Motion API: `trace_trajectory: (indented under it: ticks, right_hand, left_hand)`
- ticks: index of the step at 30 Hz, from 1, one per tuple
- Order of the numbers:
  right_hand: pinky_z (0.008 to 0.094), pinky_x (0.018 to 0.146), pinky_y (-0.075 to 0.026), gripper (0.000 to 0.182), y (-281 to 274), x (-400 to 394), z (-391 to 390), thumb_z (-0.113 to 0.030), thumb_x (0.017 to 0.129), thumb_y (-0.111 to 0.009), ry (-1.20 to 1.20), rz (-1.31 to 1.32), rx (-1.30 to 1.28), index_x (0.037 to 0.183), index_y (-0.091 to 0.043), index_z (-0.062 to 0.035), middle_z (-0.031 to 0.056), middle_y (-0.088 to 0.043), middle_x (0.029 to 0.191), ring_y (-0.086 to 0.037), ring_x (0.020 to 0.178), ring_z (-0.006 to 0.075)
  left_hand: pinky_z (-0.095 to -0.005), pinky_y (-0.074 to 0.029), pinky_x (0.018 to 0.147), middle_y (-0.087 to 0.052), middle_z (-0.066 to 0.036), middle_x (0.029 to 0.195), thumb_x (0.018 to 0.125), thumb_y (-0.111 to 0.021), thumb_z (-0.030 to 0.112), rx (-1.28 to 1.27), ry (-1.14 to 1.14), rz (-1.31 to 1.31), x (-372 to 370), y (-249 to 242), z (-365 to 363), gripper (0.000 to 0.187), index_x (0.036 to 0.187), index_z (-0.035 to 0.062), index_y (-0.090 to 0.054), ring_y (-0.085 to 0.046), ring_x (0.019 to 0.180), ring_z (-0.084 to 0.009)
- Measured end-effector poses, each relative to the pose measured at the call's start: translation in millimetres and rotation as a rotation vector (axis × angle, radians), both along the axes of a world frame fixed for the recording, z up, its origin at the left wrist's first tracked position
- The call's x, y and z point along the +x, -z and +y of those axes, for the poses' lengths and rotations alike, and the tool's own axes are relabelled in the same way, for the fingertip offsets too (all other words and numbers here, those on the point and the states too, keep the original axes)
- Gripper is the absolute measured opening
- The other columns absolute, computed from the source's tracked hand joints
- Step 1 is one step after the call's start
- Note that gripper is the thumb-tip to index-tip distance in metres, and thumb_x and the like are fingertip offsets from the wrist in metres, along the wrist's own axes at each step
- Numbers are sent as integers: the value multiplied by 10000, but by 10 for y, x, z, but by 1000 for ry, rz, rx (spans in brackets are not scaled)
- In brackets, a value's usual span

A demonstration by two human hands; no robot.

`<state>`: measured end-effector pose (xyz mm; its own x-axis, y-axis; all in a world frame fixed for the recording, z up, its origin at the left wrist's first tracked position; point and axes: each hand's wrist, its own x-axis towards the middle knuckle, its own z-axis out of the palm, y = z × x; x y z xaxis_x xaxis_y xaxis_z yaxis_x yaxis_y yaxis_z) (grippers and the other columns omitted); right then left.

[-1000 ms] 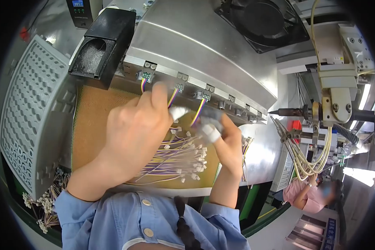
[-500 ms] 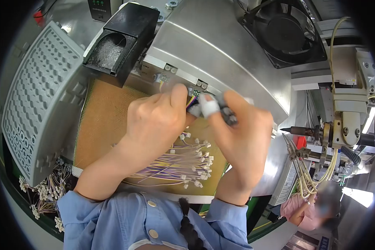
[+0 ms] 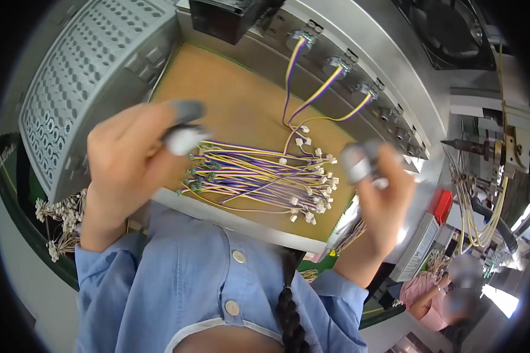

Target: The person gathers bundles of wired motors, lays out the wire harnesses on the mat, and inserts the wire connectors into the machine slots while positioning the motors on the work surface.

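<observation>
My left hand (image 3: pixel 126 156) hovers at the left end of a wire bundle (image 3: pixel 256 176). Its thumb and forefinger, in white and grey finger covers, are slightly apart, with nothing visible between them. The bundle has purple, yellow and white wires, green ends at left and white plugs at right. Over the plug end, my right hand (image 3: pixel 386 191) is curled, its covered fingertips close together. Blur hides whatever it may hold. Three round metal parts, including a middle one (image 3: pixel 337 66), sit in the metal fixture (image 3: pixel 391 115) with yellow and purple wires hanging from them.
The wires lie on a brown mat (image 3: pixel 224 88). A grey perforated tray (image 3: pixel 91 76) stands at left, a black box (image 3: pixel 224 17) behind the mat. At right are a pointed iron tip (image 3: pixel 453 144), a red bin (image 3: pixel 443 207) and another person in pink (image 3: pixel 424 297).
Both hands have left the fixture and moved apart, the left hand leftward, the right hand rightward and down. The view has shifted, uncovering three wired round parts and more of the bundle.
</observation>
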<state>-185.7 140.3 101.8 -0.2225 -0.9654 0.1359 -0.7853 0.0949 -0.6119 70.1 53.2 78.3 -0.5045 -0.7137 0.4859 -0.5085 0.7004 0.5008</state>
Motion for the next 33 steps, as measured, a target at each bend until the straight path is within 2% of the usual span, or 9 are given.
trace_trajectory:
  ticks: [4, 8, 14, 18, 22, 25, 28, 31, 33]
  right_hand:
    - [283, 486, -444, 237, 710, 296, 296, -136, 713, -622, -736, 227, 186, 942, -567, -114, 35, -579, 738, -568, 566, 196]
    - [295, 521, -475, 285, 999, 780, 348, -144, 674, -541, -948, 439, 61, 958, -568, -127, 30, -571, 884, -558, 758, 182]
    - [308, 591, -485, 247, 570, 586, 8, -56, 681, -625, -772, 97, 79, 925, -594, -47, 89, -583, 863, -585, 737, 203]
    - [271, 683, -455, 241, 427, 367, -93, -44, 730, -638, -511, -109, 29, 961, -593, 6, 107, -617, 874, -595, 772, 224]
    - [283, 709, -453, 242, 360, 212, -94, -37, 737, -630, -473, 20, -110, 966, -589, 31, 111, -633, 837, -603, 779, 226]
    - [287, 599, -481, 156, 308, 173, -42, -74, 755, -667, -235, -449, 23, 836, -588, 34, 127, -629, 791, -622, 688, 215]
    - [237, 557, -467, 171, 240, 178, -107, -93, 758, -677, -104, -825, 231, 869, -618, 24, 92, -622, 692, -621, 655, 124]
    - [216, 487, -402, 160, 388, 287, -172, -109, 747, -697, -219, -725, 162, 846, -642, 4, 52, -575, 597, -525, 553, 66]
    - [246, 446, -342, 136, 401, 354, -198, -110, 736, -707, -303, -593, 65, 763, -631, -1, 35, -530, 564, -413, 490, 85]
  left_hand:
    - [-307, -440, 503, -587, -91, 661, 681, -677, 52, 223, -128, -92, 352, 390, 301, 178, 854, 40, -639, -572, 565, -227]
    - [-336, -370, 433, -499, -80, 563, 647, -674, 85, 241, 50, -12, 271, 745, 604, 160, 799, 54, -632, -499, 473, -246]
    - [-340, -461, 633, -587, -118, 795, 650, -620, 38, 23, -594, -139, 1083, 247, -113, 285, 933, 40, -587, -570, 699, -284]
    - [-410, -408, 862, -527, -145, 1144, 728, -545, 20, -216, -851, -924, 2441, 503, -646, 390, 1117, 30, -525, -477, 1006, -371]
    - [-370, -413, 893, -514, -161, 1198, 778, -547, 40, 162, -674, -873, 3479, 888, -960, 469, 1235, 21, -445, -471, 1110, -325]
    - [-312, -437, 843, -495, -168, 1227, 803, -551, 42, 257, -757, -190, 3301, 866, -913, 503, 1278, -6, -393, -508, 1073, -224]
    - [-284, -448, 807, -477, -149, 1249, 787, -574, 55, 398, -573, 281, 2226, 422, -562, 506, 1261, -20, -416, -532, 985, -174]
    - [-234, -437, 733, -506, -132, 1155, 755, -564, 20, 628, -52, 501, 598, 175, -116, 364, 1113, -20, -509, -531, 891, -138]
    - [-247, -437, 737, -511, -124, 1100, 747, -580, -3, 359, 372, 216, 115, 165, -146, 321, 1060, -31, -518, -524, 932, -155]
